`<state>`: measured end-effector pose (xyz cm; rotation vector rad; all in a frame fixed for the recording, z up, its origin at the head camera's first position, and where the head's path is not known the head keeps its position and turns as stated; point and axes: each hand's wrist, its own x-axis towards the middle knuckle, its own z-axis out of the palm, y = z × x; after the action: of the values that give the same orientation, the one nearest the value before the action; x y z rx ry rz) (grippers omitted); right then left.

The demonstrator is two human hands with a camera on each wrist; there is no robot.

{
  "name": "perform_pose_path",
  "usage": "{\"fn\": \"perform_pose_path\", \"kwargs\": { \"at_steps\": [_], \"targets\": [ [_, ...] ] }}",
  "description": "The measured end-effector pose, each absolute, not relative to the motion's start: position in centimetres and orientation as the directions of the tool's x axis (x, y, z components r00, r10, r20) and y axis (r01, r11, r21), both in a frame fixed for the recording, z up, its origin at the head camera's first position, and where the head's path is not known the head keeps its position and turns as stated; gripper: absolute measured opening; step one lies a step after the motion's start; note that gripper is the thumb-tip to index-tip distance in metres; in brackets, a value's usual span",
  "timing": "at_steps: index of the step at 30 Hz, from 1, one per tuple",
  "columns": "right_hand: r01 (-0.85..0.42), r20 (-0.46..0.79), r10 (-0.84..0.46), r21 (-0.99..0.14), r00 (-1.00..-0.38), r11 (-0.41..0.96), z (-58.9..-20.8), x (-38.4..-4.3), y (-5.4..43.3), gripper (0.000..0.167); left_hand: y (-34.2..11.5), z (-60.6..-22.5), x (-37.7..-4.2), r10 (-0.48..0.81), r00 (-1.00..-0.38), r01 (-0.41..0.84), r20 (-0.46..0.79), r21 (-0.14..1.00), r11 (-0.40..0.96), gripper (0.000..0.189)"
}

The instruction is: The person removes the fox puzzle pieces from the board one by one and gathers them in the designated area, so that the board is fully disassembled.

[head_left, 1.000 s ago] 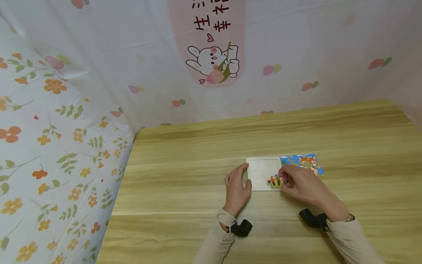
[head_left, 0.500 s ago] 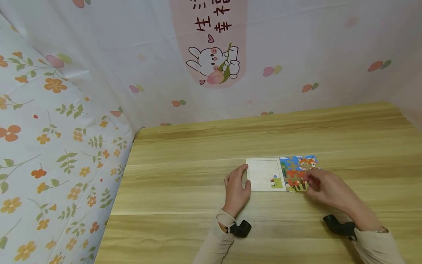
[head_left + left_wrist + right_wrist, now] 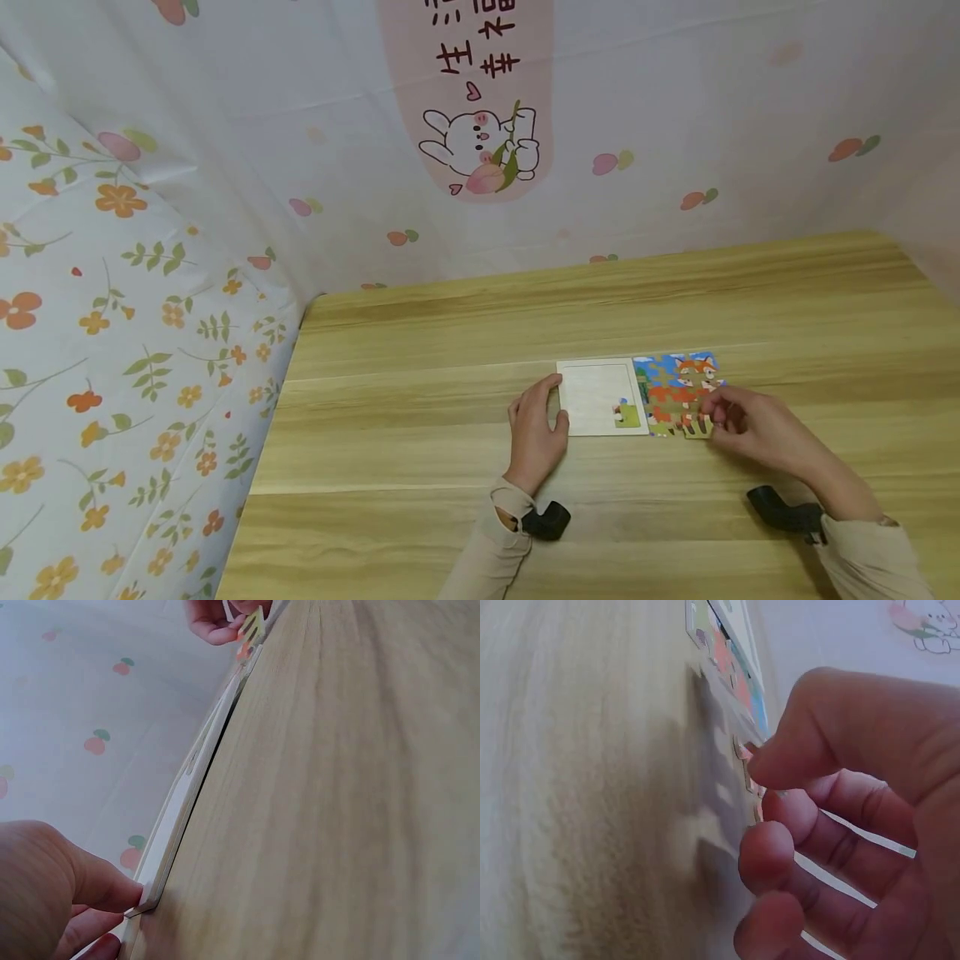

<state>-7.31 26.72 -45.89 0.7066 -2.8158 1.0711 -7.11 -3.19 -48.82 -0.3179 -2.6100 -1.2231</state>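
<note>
My left hand [image 3: 536, 437] rests at the left side of a pale puzzle frame [image 3: 592, 392], thumb at the near corner and index finger at the far part. A green corner puzzle piece [image 3: 628, 414] with a small blue knob lies inside the frame at its lower right. Against the frame's right side lies a fox jigsaw [image 3: 663, 392] of several joined pieces. At its near right corner my right hand [image 3: 772, 433] pinches a dark-striped puzzle piece [image 3: 697, 427]. The left wrist view shows this striped piece [image 3: 251, 630] tilted up; the fingers hide much of it in the right wrist view.
Everything lies on a wood-grain table [image 3: 390, 450]. A white printed cloth [image 3: 337, 142] hangs behind it, and a floral cloth [image 3: 150, 392] hangs on the left. Black wrist cameras, one a black device [image 3: 547, 521] on the left wrist, sit low over the tabletop.
My right hand has moved right with the striped piece, from over the frame to the near right corner of the fox jigsaw. The corner piece in the frame is uncovered. My left hand stays put.
</note>
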Motion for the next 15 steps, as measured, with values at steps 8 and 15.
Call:
{"fn": "perform_pose_path", "kwargs": {
  "at_steps": [8, 15],
  "targets": [
    [-0.435, 0.226, -0.38, -0.597, -0.897, 0.674, -46.32, -7.41, 26.7, 0.031, -3.11, -48.89, -7.16, 0.089, -0.949, 0.289, 0.302, 0.722, 0.629, 0.045],
    [-0.413, 0.206, -0.367, -0.607, -0.907, 0.679, -46.81, -7.38, 26.55, 0.031, -3.19, -48.89, -7.2, 0.092, -0.946, 0.298, 0.312, 0.716, 0.631, 0.045]
  ]
}}
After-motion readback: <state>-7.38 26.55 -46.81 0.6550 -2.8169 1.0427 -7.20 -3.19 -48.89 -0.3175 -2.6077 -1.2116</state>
